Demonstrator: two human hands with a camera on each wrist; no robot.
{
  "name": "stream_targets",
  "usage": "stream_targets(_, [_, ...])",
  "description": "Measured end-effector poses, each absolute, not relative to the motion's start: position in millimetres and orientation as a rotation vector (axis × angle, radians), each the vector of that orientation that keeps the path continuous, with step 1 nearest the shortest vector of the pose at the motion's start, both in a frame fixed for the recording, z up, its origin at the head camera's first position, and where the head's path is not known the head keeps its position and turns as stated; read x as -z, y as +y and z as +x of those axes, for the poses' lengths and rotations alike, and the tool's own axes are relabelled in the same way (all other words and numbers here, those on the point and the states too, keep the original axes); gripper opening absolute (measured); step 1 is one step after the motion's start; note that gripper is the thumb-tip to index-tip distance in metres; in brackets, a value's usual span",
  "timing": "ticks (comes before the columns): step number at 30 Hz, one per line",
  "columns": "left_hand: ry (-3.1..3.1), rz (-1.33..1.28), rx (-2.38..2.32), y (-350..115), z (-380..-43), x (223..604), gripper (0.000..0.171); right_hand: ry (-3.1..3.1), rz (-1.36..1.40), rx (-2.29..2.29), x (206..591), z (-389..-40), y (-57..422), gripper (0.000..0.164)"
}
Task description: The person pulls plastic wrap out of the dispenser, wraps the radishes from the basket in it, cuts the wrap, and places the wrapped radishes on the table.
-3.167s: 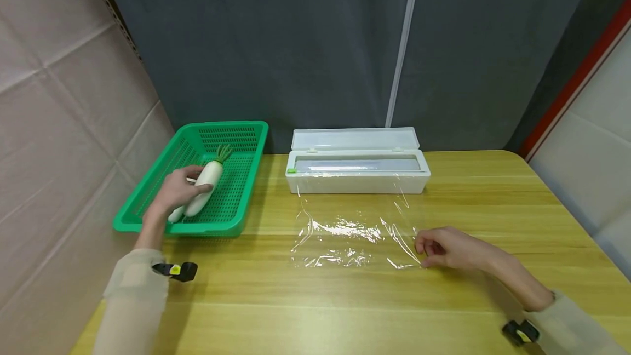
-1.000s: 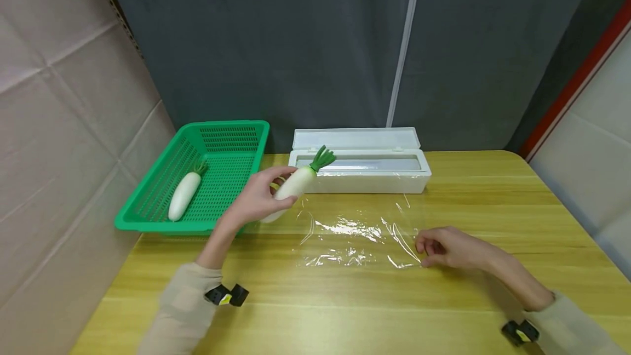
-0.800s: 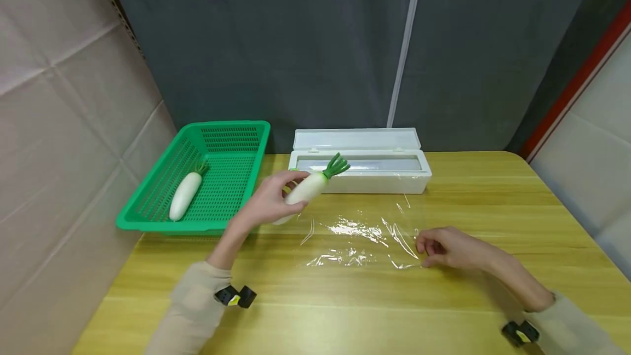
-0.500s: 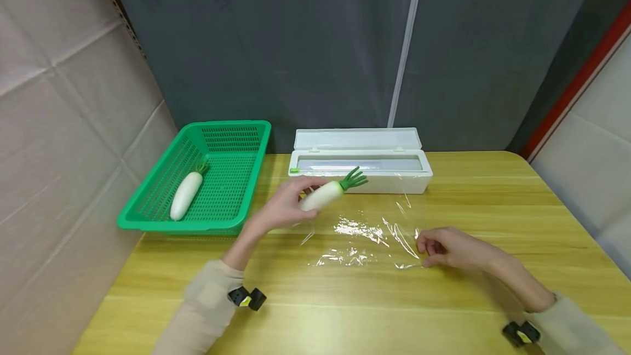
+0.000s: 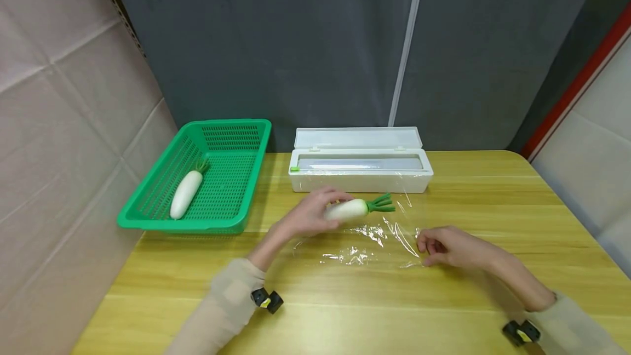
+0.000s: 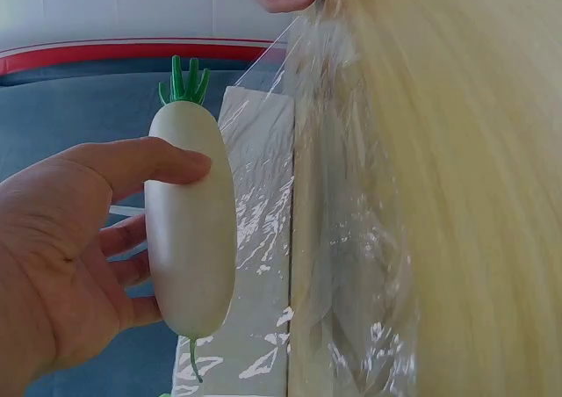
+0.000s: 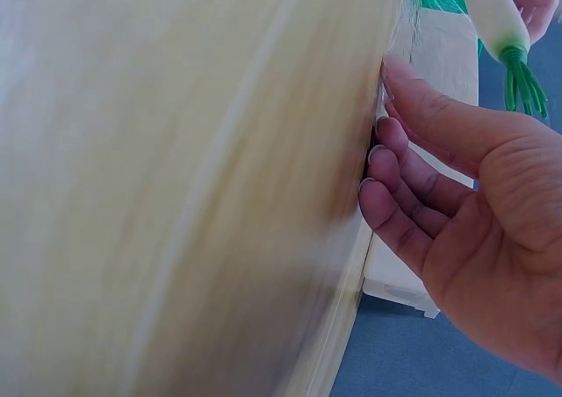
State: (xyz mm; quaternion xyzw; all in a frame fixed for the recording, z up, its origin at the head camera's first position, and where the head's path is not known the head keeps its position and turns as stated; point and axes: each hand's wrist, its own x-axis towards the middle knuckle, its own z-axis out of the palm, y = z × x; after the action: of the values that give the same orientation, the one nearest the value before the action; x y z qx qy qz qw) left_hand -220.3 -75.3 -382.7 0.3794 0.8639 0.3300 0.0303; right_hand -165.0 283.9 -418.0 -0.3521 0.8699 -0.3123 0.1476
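Note:
My left hand (image 5: 313, 214) grips a white radish (image 5: 347, 210) with green stalks, held above a sheet of cling film (image 5: 352, 253). In the left wrist view the thumb lies across the radish (image 6: 191, 230) and the other fingers curl behind it. At the film's near right corner, my right hand (image 5: 455, 248) pinches its edge between thumb and fingers. The clear film runs back to a white cling film dispenser box (image 5: 360, 182), whose lid stands raised. Part of the film is hidden under the left hand and radish.
A green plastic basket (image 5: 236, 218) stands at the left with a second white radish (image 5: 186, 195) lying in it. Behind the wooden table (image 5: 374, 311) hangs a dark grey curtain (image 5: 276, 43). Pale walls flank both sides.
My left hand has taken one radish out of the basket and carried it right, over the film. The radish now lies more level, stalks pointing right. My right hand stays put.

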Motion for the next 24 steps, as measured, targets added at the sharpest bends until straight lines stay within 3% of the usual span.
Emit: stream_targets(24, [2.699,1.164,-0.829,-31,-226,404,0.055,2.508,-1.001,0.86,420,-169,285,0.02])
